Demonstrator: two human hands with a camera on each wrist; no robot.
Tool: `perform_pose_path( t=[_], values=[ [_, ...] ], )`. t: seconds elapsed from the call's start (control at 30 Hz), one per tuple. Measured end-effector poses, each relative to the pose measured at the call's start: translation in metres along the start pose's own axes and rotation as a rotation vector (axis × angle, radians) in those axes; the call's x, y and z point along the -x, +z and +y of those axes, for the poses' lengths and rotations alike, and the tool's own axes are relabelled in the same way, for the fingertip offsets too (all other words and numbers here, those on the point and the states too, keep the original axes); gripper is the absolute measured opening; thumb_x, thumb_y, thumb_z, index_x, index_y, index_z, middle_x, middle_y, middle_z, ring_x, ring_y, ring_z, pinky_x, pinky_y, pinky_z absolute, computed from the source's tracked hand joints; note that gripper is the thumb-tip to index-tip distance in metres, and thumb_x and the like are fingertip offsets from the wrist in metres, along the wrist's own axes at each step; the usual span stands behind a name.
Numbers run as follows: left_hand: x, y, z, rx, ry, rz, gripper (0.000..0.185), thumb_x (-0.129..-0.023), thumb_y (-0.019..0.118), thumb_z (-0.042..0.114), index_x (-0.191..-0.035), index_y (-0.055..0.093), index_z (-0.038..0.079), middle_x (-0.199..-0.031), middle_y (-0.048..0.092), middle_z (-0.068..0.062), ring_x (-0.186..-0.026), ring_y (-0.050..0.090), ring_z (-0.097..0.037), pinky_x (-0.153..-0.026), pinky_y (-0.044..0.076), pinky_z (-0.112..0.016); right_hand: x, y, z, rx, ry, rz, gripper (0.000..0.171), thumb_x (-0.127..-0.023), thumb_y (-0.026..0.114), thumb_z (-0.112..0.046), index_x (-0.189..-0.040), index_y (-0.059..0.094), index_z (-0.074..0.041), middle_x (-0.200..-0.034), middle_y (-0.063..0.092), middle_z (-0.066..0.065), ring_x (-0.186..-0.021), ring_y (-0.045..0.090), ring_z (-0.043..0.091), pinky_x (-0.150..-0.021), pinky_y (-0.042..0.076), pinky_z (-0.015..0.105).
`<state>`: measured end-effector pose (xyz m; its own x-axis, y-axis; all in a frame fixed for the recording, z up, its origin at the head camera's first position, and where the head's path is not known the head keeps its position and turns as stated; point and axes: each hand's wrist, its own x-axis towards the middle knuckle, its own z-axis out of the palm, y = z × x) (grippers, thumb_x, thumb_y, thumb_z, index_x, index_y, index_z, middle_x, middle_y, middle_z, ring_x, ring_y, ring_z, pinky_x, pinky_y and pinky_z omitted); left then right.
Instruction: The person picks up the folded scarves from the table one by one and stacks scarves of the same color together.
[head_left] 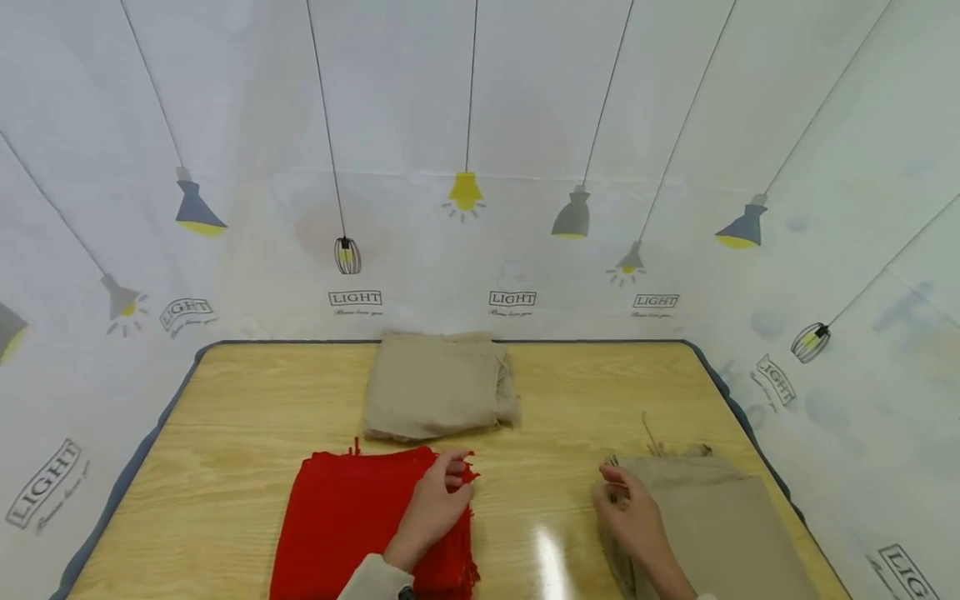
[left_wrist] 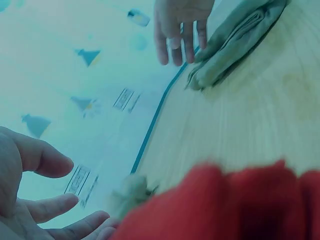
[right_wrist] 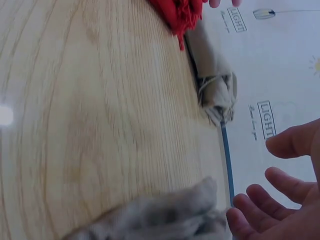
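A folded red cloth with fringed edges, perhaps a scarf, lies on the wooden table at front left. My left hand is over its right part, thumb and fingers loosely bent and apart with nothing between them in the left wrist view. At front right lies a folded beige cloth with loose threads at its far edge. My right hand is at its left edge. In the right wrist view that hand's thumb and fingers are spread, holding nothing. Whether either hand touches its cloth, I cannot tell.
Another folded beige cloth lies at the table's back edge, behind the red one. The wooden tabletop shows between the cloths. A white sheet printed with hanging lamps stands around the back and sides.
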<state>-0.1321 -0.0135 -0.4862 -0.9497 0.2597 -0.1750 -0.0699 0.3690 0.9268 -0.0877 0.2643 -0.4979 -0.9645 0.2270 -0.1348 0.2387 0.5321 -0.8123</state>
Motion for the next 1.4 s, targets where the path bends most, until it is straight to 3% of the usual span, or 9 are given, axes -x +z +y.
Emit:
perform_pose_path(
  t=[0.27,0.47,0.63,0.8,0.9,1.0,1.23,1.4],
  values=[
    [-0.002,0.032,0.013,0.031,0.037,-0.090,0.051,-0.084,0.056,0.012,-0.135,0.048,0.008,-0.132,0.050,-0.022,-0.113,0.052,-0.040,-0.083,0.047,-0.053,0.003,-0.031,0.016,0.099,0.024,0.012,0.049,-0.092,0.058,-0.017,-0.137,0.045,-0.002,-0.140,0.043,0.025,-0.129,0.039,0.043,-0.098,0.036,0.057],
    [-0.001,0.074,0.010,0.011,0.105,-0.127,0.055,-0.083,0.057,0.015,-0.136,0.046,0.010,-0.128,0.051,-0.020,-0.108,0.054,-0.037,-0.080,0.047,-0.049,0.005,-0.059,0.037,0.183,0.001,0.031,0.058,-0.091,0.062,-0.025,-0.139,0.040,0.000,-0.143,0.032,0.029,-0.129,0.033,0.048,-0.096,0.034,0.062],
    [0.002,0.107,0.010,-0.052,0.176,-0.166,0.056,-0.089,0.056,0.021,-0.142,0.041,0.014,-0.134,0.046,-0.013,-0.121,0.048,-0.033,-0.092,0.043,-0.049,0.000,-0.085,0.061,0.246,0.032,0.003,0.070,-0.091,0.061,-0.035,-0.144,0.031,-0.002,-0.150,0.017,0.031,-0.133,0.022,0.051,-0.097,0.029,0.067],
    [0.005,0.134,0.016,-0.035,0.171,-0.268,0.059,-0.091,0.058,0.028,-0.145,0.038,0.014,-0.137,0.041,-0.010,-0.125,0.045,-0.032,-0.092,0.044,-0.049,-0.001,-0.104,0.085,0.316,-0.064,0.048,0.071,-0.088,0.065,-0.033,-0.141,0.035,0.003,-0.147,0.019,0.035,-0.130,0.022,0.056,-0.091,0.031,0.071],
    [0.005,0.152,0.016,-0.049,0.164,-0.292,0.061,-0.089,0.061,0.028,-0.144,0.038,0.015,-0.138,0.039,-0.009,-0.123,0.046,-0.034,-0.087,0.048,-0.046,-0.001,-0.110,0.097,0.337,-0.131,0.083,0.069,-0.087,0.067,-0.030,-0.139,0.037,0.004,-0.145,0.022,0.037,-0.128,0.024,0.057,-0.087,0.032,0.071],
    [0.005,0.172,0.015,-0.075,0.159,-0.290,0.063,-0.086,0.066,0.028,-0.143,0.040,0.019,-0.140,0.038,-0.013,-0.122,0.047,-0.037,-0.084,0.050,-0.045,0.001,-0.117,0.109,0.345,-0.137,0.098,0.069,-0.087,0.068,-0.029,-0.139,0.037,0.005,-0.144,0.023,0.037,-0.128,0.025,0.057,-0.087,0.031,0.071],
    [0.006,0.206,0.015,-0.155,0.106,-0.263,0.067,-0.080,0.074,0.033,-0.139,0.046,0.024,-0.143,0.038,-0.022,-0.122,0.047,-0.045,-0.084,0.049,-0.051,0.007,-0.134,0.134,0.481,0.024,0.027,0.080,-0.086,0.063,-0.049,-0.142,0.034,-0.002,-0.148,0.019,0.034,-0.128,0.026,0.057,-0.085,0.025,0.079],
    [0.005,0.219,0.021,-0.137,0.102,-0.239,0.072,-0.077,0.076,0.032,-0.141,0.044,0.024,-0.145,0.034,-0.021,-0.125,0.045,-0.045,-0.088,0.048,-0.052,0.009,-0.149,0.153,0.436,0.079,-0.018,0.081,-0.088,0.061,-0.046,-0.145,0.028,0.002,-0.147,0.011,0.037,-0.128,0.021,0.059,-0.091,0.027,0.075]
  ],
)
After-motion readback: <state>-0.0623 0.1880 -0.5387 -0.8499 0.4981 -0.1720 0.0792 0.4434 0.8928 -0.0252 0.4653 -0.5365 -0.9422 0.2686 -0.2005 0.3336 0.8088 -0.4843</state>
